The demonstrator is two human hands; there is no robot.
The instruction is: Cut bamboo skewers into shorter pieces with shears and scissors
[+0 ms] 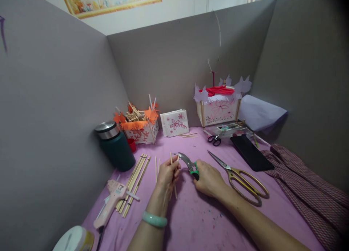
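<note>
Cutters [190, 164] between sticks [134, 181] leftward and scissors [240, 176] rightward

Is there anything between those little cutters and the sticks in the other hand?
Nothing visible. The left hand pinches the wooden sticks upright, and the green-handled cutters in the right hand point straight at them across a bare gap. The gold scissors lie off to the right.

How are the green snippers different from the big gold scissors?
The green snippers have a short, curved blade; the gold scissors have long, straight ones. The snippers are gripped in the right hand; the gold scissors lie flat on the purple table, untouched. The snippers look smaller than the gold scissors. Both have metal blades.
</note>
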